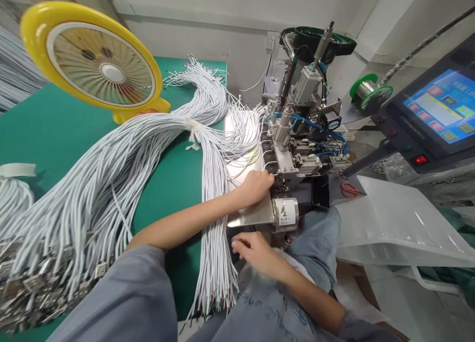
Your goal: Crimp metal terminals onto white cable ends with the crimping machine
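My left hand (257, 187) reaches across a bundle of white cables (214, 208) to the front edge of a bench machine (287, 149). Its fingers are closed at the machine's row of dark holders (267, 156); whatever they pinch is hidden behind the knuckles. Several white cables run into that row just beyond the hand. Lower down, my right hand (256, 253) hovers beside the hanging cable ends, below a metal plate (254, 214). Its fingers are loosely bent and apart, with nothing visible in them.
A larger tied cable bundle (111, 154) with metal connectors covers the green table (156, 203). A yellow fan (100, 60) stands behind it. To the right are a touchscreen (443, 107), a green wire spool (371, 92), red scissors (349, 190) and a labelled metal cylinder (286, 214).
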Available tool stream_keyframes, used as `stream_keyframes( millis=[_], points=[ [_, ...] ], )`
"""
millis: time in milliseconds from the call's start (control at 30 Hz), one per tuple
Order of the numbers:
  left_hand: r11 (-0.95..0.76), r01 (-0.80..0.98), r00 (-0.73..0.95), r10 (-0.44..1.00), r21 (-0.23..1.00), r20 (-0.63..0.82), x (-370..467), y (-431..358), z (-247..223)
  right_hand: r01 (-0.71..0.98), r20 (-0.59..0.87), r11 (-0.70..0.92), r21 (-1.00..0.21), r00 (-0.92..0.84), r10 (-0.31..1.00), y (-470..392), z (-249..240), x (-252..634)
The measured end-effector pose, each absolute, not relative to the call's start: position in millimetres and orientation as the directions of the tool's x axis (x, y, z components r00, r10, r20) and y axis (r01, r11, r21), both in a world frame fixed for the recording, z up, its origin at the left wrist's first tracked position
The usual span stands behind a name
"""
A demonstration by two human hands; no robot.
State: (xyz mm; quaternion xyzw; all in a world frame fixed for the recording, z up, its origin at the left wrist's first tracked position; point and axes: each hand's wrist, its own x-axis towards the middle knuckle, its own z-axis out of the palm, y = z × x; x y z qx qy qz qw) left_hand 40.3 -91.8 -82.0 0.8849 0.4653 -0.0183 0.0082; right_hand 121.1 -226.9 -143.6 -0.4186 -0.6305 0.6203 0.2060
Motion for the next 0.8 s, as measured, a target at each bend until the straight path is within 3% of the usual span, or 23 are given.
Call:
stream_keyframes(
  millis=[200,467,633,800],
  points=[
    [-0.566,0.824,0.567,0.824,0.027,-0.002,40,-93,-86,0.106,-0.400,-0.413,-0.904,-0.549,0.734,-230,-164,101],
    [-0.575,0.818,0.575,0.818,0.029,0.006,41,-93,-86,0.094,-0.428,-0.447,-0.890,-0.511,0.745,-230,-156,97],
    [-0.673,0.733,0.672,0.739,0.098,0.051,51,-109,-71,0.176,-0.323,-0.272,-0.946,-0.462,0.826,-233,-150,110],
    [-0.787,0.469,0.818,0.558,0.400,0.140,60,-133,-62,0.327,-0.145,-0.030,-0.945,-0.335,0.931,-212,-125,154]
  ],
)
